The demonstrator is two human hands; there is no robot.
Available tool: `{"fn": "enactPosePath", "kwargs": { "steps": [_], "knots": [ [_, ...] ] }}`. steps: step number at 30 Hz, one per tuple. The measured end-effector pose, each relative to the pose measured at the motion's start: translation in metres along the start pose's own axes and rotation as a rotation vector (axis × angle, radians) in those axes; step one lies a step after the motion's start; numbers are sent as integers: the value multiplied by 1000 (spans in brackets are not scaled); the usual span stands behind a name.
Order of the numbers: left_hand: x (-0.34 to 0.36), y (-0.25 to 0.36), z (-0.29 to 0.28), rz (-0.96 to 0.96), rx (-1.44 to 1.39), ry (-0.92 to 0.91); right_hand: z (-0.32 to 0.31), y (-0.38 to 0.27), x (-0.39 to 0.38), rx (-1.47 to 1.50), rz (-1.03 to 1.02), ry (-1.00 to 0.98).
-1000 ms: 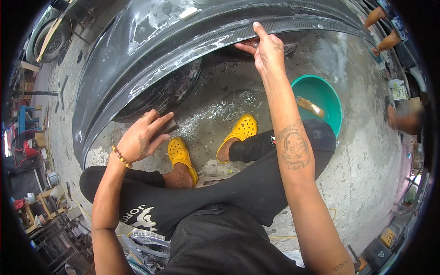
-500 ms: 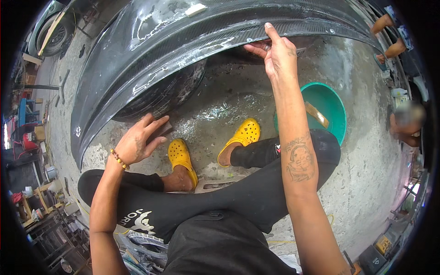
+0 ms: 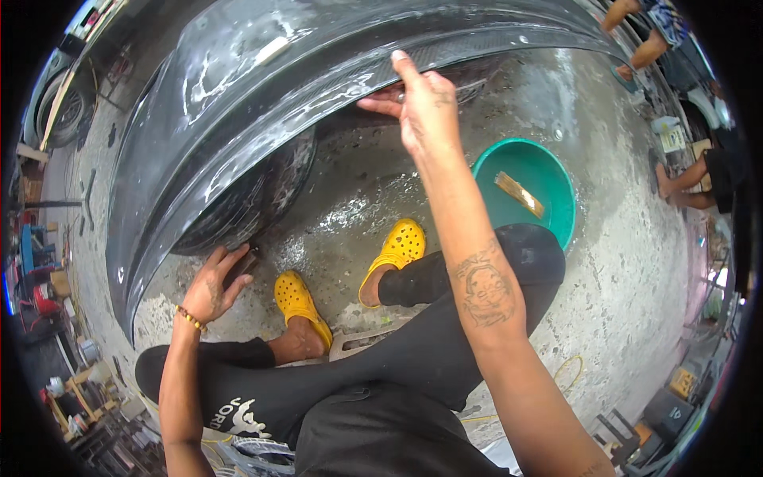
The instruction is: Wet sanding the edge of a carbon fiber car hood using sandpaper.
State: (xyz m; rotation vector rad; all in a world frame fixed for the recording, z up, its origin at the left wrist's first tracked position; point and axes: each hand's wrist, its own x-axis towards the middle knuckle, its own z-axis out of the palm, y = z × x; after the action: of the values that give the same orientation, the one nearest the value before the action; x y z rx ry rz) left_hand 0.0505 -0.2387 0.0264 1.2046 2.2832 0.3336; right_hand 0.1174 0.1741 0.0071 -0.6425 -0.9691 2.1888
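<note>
A large glossy black carbon-fibre car body panel [image 3: 214,103] curves across the upper part of the view, streaked with wet, whitish patches. My right hand [image 3: 425,103] grips its lower edge, thumb on the top face and fingers curled beneath. Lower down at the left, my left hand [image 3: 208,290] holds a small grey-brown flat piece that looks like folded sandpaper [image 3: 245,262] between thumb and fingers. That hand is below the panel, apart from it. A pale block [image 3: 273,51] lies on the panel's upper surface.
A green basin [image 3: 569,195] with a wooden piece [image 3: 519,195] in it stands beside my right knee. Behind the panel edge shows a dark tyre [image 3: 254,199]. My yellow clogs [image 3: 298,302] rest on wet concrete. Other people's legs [image 3: 687,179] show at the right.
The view has shifted, so panel, basin and feet sit differently in it. My right hand keeps its hold on the panel edge. The left hand still holds the sandpaper and appears lower.
</note>
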Motion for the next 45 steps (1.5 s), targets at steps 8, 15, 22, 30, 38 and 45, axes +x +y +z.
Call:
{"fn": "enactPosePath", "kwargs": {
  "steps": [8, 15, 22, 30, 38, 45],
  "knots": [
    [0, -5, -1, -20, 1, -10, 11, 4, -5, 46, -6, -15],
    [-2, -9, 0, -39, 21, -26, 14, 10, -3, 54, -1, -22],
    [-1, -8, -3, -50, 23, -52, 18, 10, -4, 44, 2, -14],
    [4, -4, -1, -53, 49, -47, 9, 8, -7, 62, -16, -17],
    [-2, -7, 3, -32, 53, -17, 6, 10, -6, 42, 5, -10],
    [6, -2, 12, -47, 47, -44, -19, 5, 3, 2, 25, -7]
  ]
}}
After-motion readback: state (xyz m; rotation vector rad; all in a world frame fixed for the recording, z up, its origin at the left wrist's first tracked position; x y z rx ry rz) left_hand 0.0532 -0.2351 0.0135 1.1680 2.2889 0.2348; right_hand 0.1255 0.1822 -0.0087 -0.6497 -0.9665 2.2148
